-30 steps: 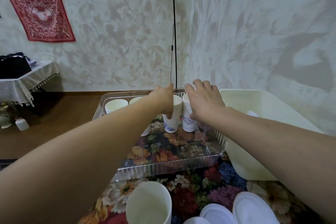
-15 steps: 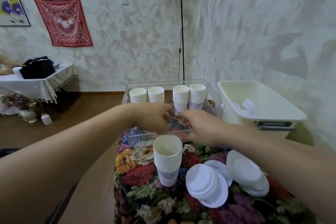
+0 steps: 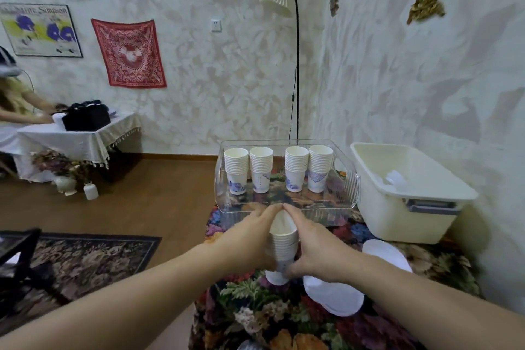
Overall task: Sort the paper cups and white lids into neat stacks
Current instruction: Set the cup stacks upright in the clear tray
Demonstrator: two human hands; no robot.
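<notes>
Both hands, left and right, clasp a cup stack, white with blue print, on the floral surface before the tray. Fingers hide its sides; the lids are half covered.

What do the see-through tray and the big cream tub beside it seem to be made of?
The tray looks like clear rigid plastic, maybe acrylic: the cup stacks and floral cloth show straight through its ribbed, glossy walls. The tub looks like opaque moulded plastic with a smooth, slightly shiny cream finish and a grey handle.
</notes>
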